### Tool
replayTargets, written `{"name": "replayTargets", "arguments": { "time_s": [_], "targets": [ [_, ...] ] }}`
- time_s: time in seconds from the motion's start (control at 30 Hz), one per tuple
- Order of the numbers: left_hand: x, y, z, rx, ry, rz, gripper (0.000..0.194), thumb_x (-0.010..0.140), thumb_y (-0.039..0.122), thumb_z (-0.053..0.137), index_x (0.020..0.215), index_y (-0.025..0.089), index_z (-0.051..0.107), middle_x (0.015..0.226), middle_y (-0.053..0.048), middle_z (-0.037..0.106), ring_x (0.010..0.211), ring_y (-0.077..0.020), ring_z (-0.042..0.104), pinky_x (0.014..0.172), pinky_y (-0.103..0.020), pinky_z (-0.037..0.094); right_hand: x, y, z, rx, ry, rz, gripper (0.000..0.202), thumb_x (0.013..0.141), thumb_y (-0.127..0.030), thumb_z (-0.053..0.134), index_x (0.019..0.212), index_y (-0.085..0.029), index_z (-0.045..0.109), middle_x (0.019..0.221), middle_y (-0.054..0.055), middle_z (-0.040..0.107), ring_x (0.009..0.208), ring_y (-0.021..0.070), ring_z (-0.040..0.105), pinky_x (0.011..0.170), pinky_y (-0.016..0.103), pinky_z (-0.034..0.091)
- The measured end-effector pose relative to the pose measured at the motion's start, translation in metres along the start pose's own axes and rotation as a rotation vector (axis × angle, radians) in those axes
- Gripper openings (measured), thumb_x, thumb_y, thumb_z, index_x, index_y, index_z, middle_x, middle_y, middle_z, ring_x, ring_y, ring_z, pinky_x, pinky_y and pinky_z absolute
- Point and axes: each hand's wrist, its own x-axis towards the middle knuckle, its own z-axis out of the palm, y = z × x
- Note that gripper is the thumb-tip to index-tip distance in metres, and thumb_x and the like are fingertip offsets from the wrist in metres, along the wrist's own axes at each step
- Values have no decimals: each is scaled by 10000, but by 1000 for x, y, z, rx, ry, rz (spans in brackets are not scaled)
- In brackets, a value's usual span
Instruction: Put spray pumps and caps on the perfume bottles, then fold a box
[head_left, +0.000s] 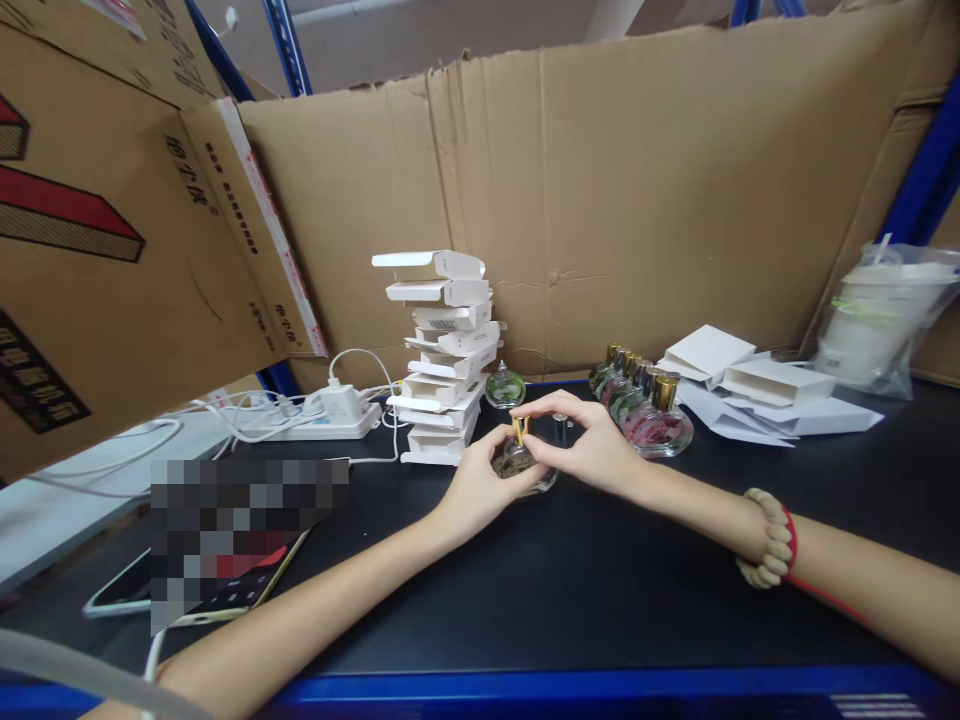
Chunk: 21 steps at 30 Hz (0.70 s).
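Observation:
A small round glass perfume bottle point(511, 460) stands on the black tabletop between my hands. My left hand point(476, 480) is closed around the bottle's side, thumb and fingers on the glass. With thumb and forefinger, my right hand point(600, 450) pinches the gold cap point(519, 430) at its top; the fingers cover part of it. A small dark shiny cylinder point(560, 428) shows behind the right hand. To the right, several perfume bottles point(656, 430) with gold and dark caps form a row. Behind my hands sits a green-tinted bottle point(505, 387).
Left of the bottles rises a leaning stack of white boxes point(446, 390). Flattened white boxes point(780, 385) and a bagged cup point(862, 330) are at right. A power strip point(322, 424), cables and a partly blurred phone point(217, 603) lie left. Cardboard walls point(637, 200) enclose the back.

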Motion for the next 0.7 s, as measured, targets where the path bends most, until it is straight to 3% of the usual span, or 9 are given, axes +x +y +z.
{"name": "replayTargets", "arguments": {
  "time_s": [0.27,0.37,0.47,0.6,0.7],
  "targets": [
    [1,1,-2,-43,-30,-31,259,612,217,591,851,137,536,845,-29,599,838,-174,546,769,-274,439,-9,0,6,35,-74,-26,311,678,-184,598,974,-186,502,854,18,613,733,128,592,700,275,482],
    [-2,2,-2,-114,-59,-88,313,610,259,590,885,149,490,873,-31,560,765,-149,519,593,-227,459,-10,-1,5,30,-79,-10,280,697,-234,607,936,-194,468,804,2,585,695,118,577,678,263,472],
    [-4,4,-3,-249,-126,-144,349,634,332,570,920,166,456,854,-22,503,673,-122,469,402,-170,396,-8,-3,-1,-35,-77,20,199,727,-272,581,860,-198,452,748,-14,554,637,106,551,615,239,449],
    [-1,3,-6,-395,-126,-195,339,618,378,531,874,159,493,793,-24,474,677,-136,463,348,-161,385,-5,-5,-8,-224,-94,40,164,701,-208,525,817,-200,409,682,-45,509,532,82,482,519,202,380],
    [3,2,-8,-441,-60,-292,314,630,395,503,829,153,507,768,-32,501,640,-130,479,341,-153,362,-5,-7,-13,-429,-105,-59,91,682,-138,457,740,-191,410,696,-37,519,502,67,427,477,180,309]
  ]
}}
